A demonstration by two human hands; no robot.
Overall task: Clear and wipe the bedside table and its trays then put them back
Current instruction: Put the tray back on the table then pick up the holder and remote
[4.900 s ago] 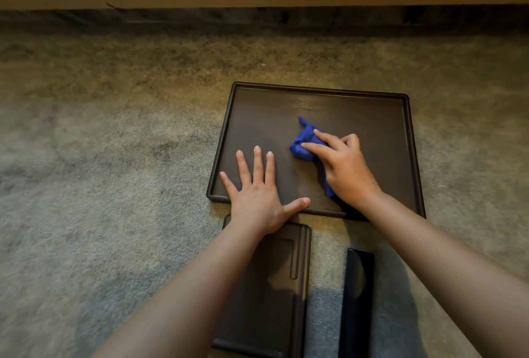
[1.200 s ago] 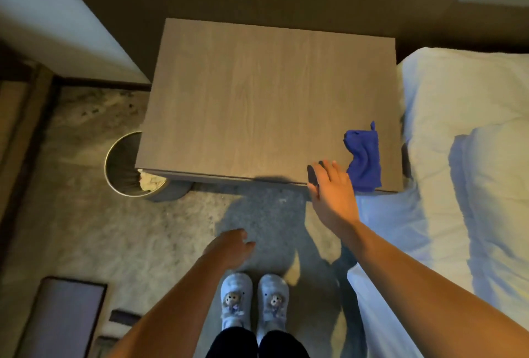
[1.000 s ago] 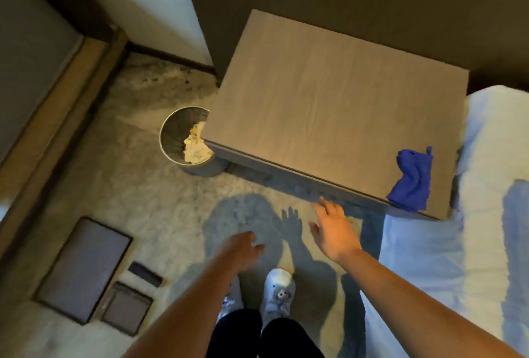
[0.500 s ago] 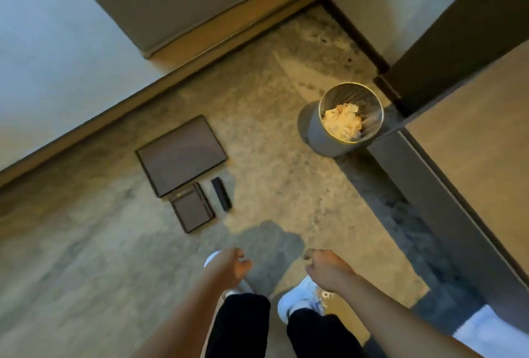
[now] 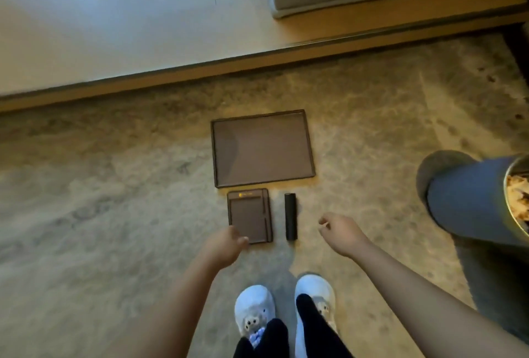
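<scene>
A large dark rectangular tray (image 5: pixel 262 149) lies flat on the carpet ahead of me. Just in front of it sits a smaller dark tray (image 5: pixel 249 214), and to its right a black oblong object (image 5: pixel 290 220). My left hand (image 5: pixel 224 246) hangs above the small tray's near corner, fingers loosely curled, holding nothing. My right hand (image 5: pixel 339 231) hovers to the right of the black object, fingers curled and empty. The bedside table and the blue cloth are out of view.
A round metal waste bin (image 5: pixel 472 200) with crumpled paper in it stands at the right edge. A wooden ledge (image 5: pixel 257 63) runs across the carpet's far side below a pale wall. My two white slippers (image 5: pixel 283 309) are at the bottom.
My view has swung left from the bedside table to the trays on the floor, which are now straight ahead and closer. The blue cloth stays on the table. Both hands are lowered and empty.
</scene>
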